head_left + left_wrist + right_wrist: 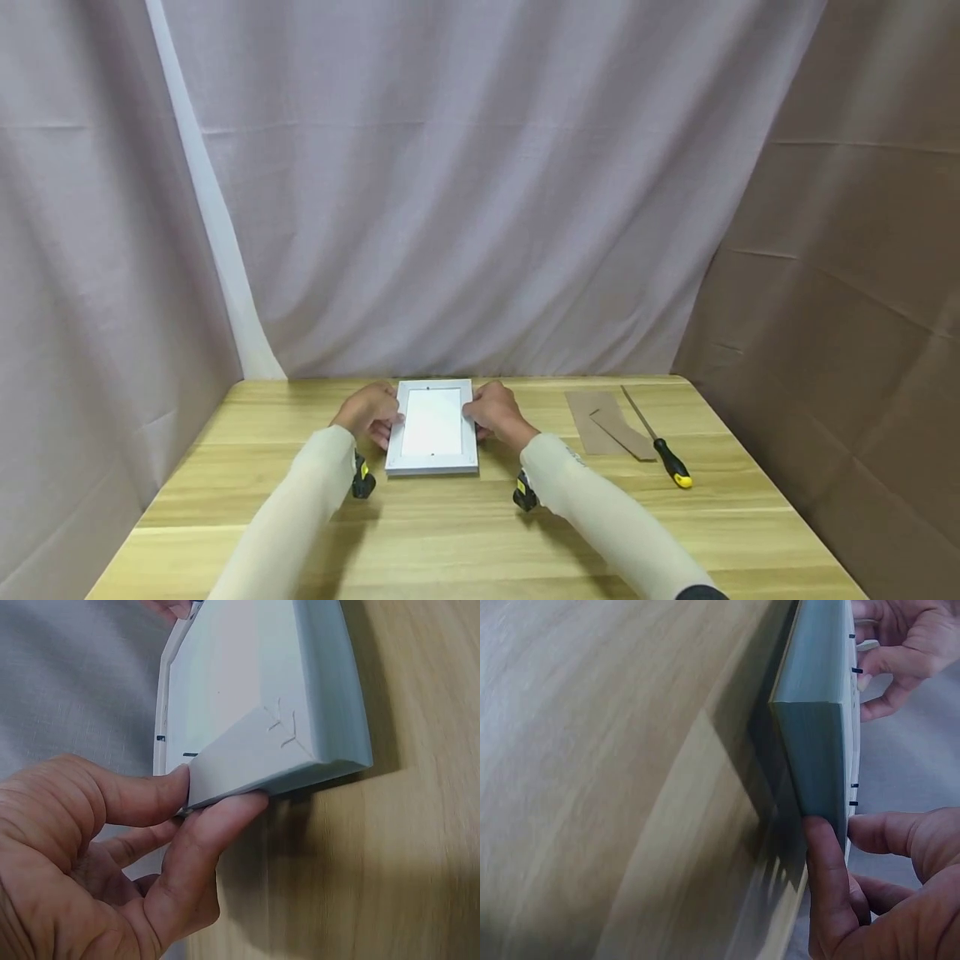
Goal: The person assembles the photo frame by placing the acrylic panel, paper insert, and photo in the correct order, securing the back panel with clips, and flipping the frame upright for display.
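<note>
We see a white picture frame [432, 427] face down at the far middle of the wooden table [465, 533]. The left hand [369, 413] pinches its left edge between thumb and fingers; the right hand [491, 412] pinches the right edge. To the right lie brown backing boards [600, 421] and a screwdriver [660, 446].

Low in the frame's centre, white picture frame [432, 427] flat on wooden counter [465, 533], left hand [369, 413] and right hand [492, 412] gripping its long sides. At right, brown cardboard pieces [609, 423] beside yellow-and-black screwdriver [657, 440]. Pale drapes behind.
</note>
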